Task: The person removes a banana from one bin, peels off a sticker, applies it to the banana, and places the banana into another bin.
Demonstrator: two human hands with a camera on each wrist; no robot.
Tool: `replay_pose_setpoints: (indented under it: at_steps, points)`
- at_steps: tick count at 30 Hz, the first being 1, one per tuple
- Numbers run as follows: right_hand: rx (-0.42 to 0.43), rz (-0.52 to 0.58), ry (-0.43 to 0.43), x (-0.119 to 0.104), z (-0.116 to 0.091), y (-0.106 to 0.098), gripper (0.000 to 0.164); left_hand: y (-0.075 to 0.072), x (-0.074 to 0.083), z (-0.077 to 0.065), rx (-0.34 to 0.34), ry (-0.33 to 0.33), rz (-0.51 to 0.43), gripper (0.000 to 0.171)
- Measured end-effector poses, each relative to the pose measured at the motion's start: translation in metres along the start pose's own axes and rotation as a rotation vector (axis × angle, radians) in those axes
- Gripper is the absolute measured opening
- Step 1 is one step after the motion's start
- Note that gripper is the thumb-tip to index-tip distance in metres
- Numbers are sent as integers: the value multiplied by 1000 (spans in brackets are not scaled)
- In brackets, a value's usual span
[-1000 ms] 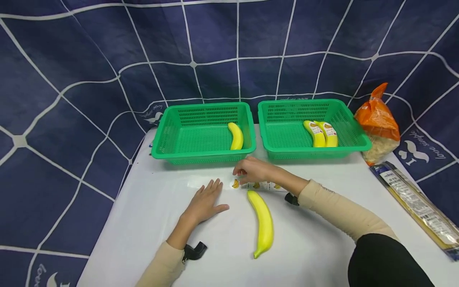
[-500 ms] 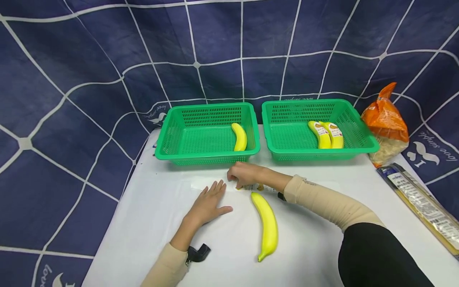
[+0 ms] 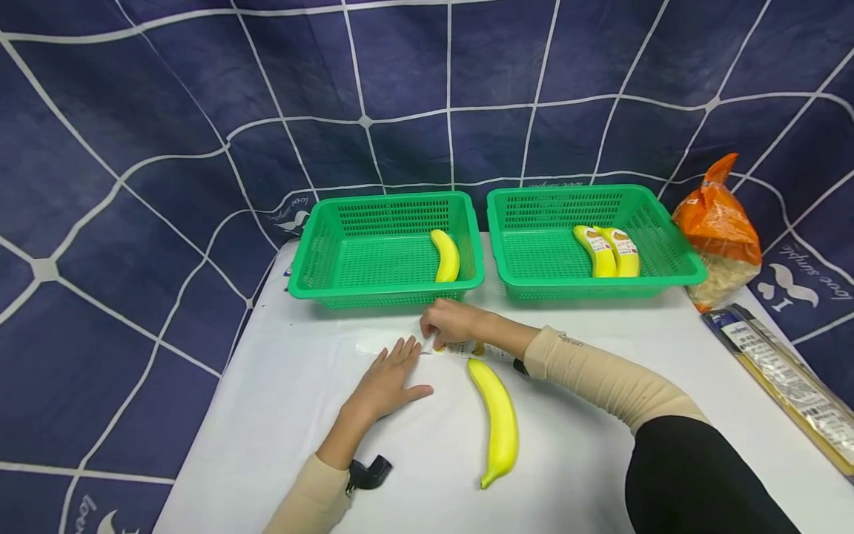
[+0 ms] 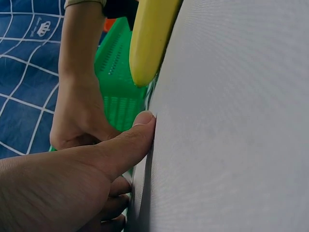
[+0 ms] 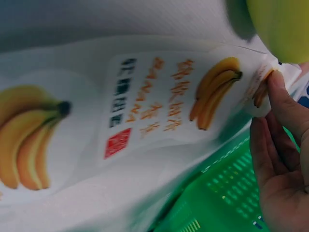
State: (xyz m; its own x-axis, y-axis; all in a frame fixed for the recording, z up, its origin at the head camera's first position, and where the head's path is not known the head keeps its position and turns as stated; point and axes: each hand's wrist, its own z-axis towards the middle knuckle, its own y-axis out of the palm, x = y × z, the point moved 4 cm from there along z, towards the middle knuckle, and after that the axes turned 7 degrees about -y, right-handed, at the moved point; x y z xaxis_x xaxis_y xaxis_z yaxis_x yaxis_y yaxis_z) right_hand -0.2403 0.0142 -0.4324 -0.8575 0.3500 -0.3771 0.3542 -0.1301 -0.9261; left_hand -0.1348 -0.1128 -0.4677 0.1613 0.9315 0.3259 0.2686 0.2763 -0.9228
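A strip of banana stickers (image 5: 159, 96) lies across the white table, its left end bare backing (image 3: 370, 343). My left hand (image 3: 383, 380) rests palm down with fingers spread, fingertips on the strip and thumb held out to the right. Just right of those fingertips, my right hand (image 3: 454, 321) bends over the strip. In the right wrist view, its thumb and fingers pinch a banana sticker (image 5: 260, 92) at the strip's far end, and the strip bows upward. A plain yellow banana (image 3: 497, 423) lies below the strip, between my forearms.
Behind the hands stand two green baskets. The left basket (image 3: 387, 293) has one banana (image 3: 445, 256); the right basket (image 3: 600, 291) has two stickered bananas (image 3: 623, 252). An orange-topped bag (image 3: 717, 230) and a long flat package (image 3: 777, 382) lie to the right.
My right hand has come left and down, its fingers closing on the sticker near my left fingertips. The strip has lifted slightly there. The left hand stays put; the view shifted a little.
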Motion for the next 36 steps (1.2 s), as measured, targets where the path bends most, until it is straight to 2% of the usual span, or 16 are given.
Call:
replay_pose_setpoints:
  at_steps: [10,16,26,36]
  points:
    - [38,56,0,4,-10,-1,11,-1,3,-2,-7,4,-4,87]
    - [91,88,-22,6,-16,-5,5,-2,5,-1,-1,8,12,87]
    - [157,39,-45,3,-26,-9,5,-3,6,-1,18,-15,17,87]
    - [257,57,-42,0,-47,-21,4,-2,2,-2,22,-32,33,89]
